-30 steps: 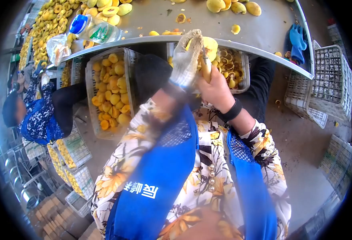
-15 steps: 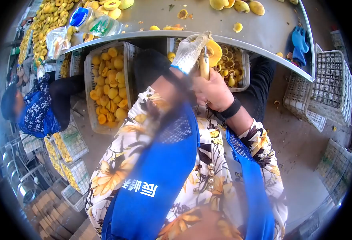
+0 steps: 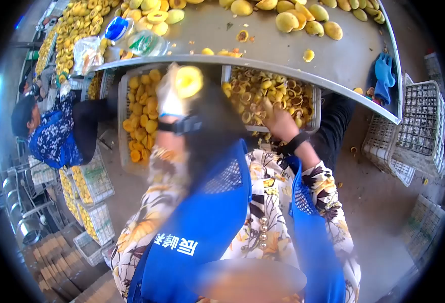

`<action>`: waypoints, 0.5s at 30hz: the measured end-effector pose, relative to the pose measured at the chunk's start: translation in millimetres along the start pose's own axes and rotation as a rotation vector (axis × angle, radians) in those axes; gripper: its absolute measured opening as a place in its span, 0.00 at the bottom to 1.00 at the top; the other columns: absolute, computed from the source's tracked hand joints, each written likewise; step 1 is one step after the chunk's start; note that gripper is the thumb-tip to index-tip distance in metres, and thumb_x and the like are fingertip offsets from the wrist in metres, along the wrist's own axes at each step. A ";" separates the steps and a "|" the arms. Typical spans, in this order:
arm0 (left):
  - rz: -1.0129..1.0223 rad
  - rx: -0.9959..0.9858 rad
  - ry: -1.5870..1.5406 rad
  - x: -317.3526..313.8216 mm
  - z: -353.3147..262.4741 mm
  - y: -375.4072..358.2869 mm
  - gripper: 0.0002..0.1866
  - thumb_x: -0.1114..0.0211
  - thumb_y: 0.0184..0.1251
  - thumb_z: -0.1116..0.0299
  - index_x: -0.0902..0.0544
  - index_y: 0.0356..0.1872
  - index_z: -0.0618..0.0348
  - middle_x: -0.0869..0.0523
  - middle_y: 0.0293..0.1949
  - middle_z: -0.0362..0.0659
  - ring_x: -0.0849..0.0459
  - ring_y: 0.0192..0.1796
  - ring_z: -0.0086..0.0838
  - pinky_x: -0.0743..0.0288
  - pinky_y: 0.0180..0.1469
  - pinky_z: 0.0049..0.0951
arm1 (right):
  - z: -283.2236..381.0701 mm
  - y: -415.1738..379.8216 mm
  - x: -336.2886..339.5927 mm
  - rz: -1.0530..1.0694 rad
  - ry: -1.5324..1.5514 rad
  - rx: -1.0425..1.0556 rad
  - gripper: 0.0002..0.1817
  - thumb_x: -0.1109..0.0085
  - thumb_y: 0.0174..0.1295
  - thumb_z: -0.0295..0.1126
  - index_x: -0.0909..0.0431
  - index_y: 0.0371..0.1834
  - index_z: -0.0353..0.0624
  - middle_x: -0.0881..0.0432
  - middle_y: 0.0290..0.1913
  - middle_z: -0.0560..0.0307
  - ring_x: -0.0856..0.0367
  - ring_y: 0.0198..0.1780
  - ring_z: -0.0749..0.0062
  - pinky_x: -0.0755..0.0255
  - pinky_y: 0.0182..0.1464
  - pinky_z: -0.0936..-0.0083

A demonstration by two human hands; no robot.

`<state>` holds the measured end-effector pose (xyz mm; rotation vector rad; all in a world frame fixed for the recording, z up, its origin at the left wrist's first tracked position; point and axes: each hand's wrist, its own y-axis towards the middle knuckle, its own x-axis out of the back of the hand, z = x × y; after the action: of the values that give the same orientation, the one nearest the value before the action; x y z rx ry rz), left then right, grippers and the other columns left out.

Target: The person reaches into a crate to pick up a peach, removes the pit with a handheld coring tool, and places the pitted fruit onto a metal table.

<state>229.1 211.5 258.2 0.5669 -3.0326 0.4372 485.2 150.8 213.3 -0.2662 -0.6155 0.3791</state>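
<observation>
My left hand [image 3: 169, 96], in a whitish glove and blurred by motion, holds a halved yellow peach [image 3: 188, 82] with its hollowed cut face up. It is above the right edge of a crate of peach halves [image 3: 142, 116]. My right hand [image 3: 281, 124], bare with a dark wristband, is closed around a wooden-handled pitting tool [image 3: 268, 107], whose tip I cannot make out. That hand is over the front of a crate of pits and peach scraps [image 3: 311, 108].
A metal table [image 3: 207, 30] with a raised rim bears peaches [image 3: 303, 17], a blue-capped plastic bottle [image 3: 146, 43] and a blue glove [image 3: 384, 78]. White crates [image 3: 417, 118] stand at right. Another person [image 3: 56, 131] sits at left beside stacked crates [image 3: 88, 187].
My left hand has moved left with the peach half, away from my right hand and toward the crate of halves. My right hand has lowered slightly with the pitting tool. The view has shifted.
</observation>
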 end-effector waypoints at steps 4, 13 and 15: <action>-0.308 -0.401 1.136 57.6 -7.9 34.0 0.28 0.39 0.53 0.45 0.21 0.47 0.57 0.20 0.47 0.50 0.23 0.50 0.40 0.33 0.53 0.30 | -6.4 6.2 -9.2 -0.050 -0.011 -0.074 0.18 0.47 0.53 0.38 0.30 0.43 0.36 0.24 0.32 0.33 0.25 0.37 0.40 0.30 0.39 0.56; 0.321 -0.806 1.118 -217.0 -67.9 64.3 0.30 0.44 0.51 0.45 0.29 0.54 0.49 0.23 0.50 0.51 0.26 0.54 0.43 0.33 0.54 0.38 | -28.2 -2.7 -26.3 -0.180 -0.044 0.178 0.18 0.45 0.52 0.36 0.31 0.45 0.41 0.25 0.28 0.38 0.24 0.27 0.43 0.30 0.30 0.55; 0.536 -0.582 1.269 -258.9 -54.6 79.2 0.31 0.45 0.52 0.45 0.33 0.57 0.47 0.24 0.52 0.51 0.26 0.54 0.44 0.33 0.55 0.38 | -12.1 -25.2 -5.6 -0.260 0.071 0.173 0.16 0.40 0.49 0.35 0.31 0.33 0.32 0.25 0.23 0.33 0.25 0.29 0.40 0.31 0.31 0.56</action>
<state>440.9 388.2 269.7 -0.4386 -1.8378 -0.1083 495.0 124.2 209.8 -0.0322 -0.5355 0.1701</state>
